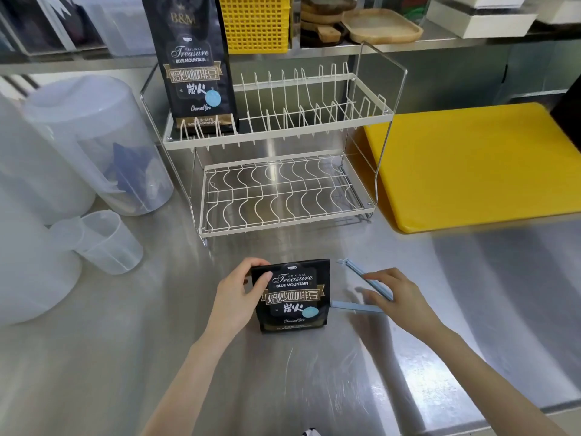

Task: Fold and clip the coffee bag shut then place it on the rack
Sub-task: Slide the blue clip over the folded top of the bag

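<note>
A black coffee bag (294, 298) stands on the steel counter near the front, its top folded down. My left hand (240, 286) grips its upper left corner, thumb on the front. To the bag's right lies a light blue clip (358, 305), spread open in a V. My right hand (394, 294) rests on the clip, fingers over its upper arm; whether it grips the clip I cannot tell. The white two-tier wire rack (283, 190) stands behind, with a second, taller coffee bag (195, 67) upright at the left of its top tier.
Translucent plastic pitchers (94, 143) and a small measuring cup (107, 240) crowd the left. A yellow cutting board (478, 165) lies to the right of the rack. On the shelf behind are a yellow basket (256, 23) and wooden trays (380, 25).
</note>
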`<state>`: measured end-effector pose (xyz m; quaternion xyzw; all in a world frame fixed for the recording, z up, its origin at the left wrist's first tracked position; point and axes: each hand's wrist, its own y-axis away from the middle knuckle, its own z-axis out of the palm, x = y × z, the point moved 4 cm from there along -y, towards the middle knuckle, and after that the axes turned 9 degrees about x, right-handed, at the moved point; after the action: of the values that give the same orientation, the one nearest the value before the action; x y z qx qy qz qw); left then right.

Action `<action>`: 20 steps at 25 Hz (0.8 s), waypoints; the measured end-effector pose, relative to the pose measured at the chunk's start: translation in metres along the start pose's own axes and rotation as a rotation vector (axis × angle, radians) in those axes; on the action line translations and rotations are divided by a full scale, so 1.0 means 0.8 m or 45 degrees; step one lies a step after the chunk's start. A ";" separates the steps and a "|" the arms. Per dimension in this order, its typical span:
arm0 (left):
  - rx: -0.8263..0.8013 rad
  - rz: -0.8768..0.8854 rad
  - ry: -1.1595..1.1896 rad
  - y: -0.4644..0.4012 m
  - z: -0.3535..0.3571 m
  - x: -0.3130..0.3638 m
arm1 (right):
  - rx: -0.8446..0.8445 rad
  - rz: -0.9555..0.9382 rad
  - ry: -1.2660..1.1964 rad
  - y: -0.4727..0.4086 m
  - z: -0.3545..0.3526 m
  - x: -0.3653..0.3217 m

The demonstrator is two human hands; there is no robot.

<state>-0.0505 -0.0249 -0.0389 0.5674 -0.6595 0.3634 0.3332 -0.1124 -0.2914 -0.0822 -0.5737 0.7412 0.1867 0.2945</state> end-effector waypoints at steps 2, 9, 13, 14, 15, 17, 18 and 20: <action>0.000 -0.017 0.020 0.001 0.002 0.001 | -0.018 0.031 0.138 0.006 0.005 0.025; -0.012 -0.039 0.044 0.001 0.003 0.000 | -0.143 0.097 0.341 0.018 0.021 0.050; -0.007 -0.042 0.057 0.002 0.002 -0.001 | -0.074 0.144 0.193 0.016 0.023 0.053; -0.005 -0.043 0.059 0.002 0.002 -0.002 | -0.057 0.184 0.116 0.015 0.022 0.053; -0.003 -0.048 0.063 0.003 0.002 -0.002 | -0.032 0.231 0.033 0.013 0.020 0.053; -0.003 -0.059 0.072 0.003 0.003 -0.005 | 0.038 0.325 -0.141 0.011 0.015 0.051; -0.002 -0.067 0.077 0.003 0.004 -0.006 | 0.069 0.355 -0.225 0.010 0.012 0.048; 0.005 -0.091 0.082 0.002 0.005 -0.009 | 0.101 0.369 -0.352 0.007 0.005 0.038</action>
<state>-0.0515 -0.0242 -0.0471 0.5793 -0.6271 0.3706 0.3658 -0.1221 -0.3102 -0.1054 -0.4179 0.7752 0.2746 0.3860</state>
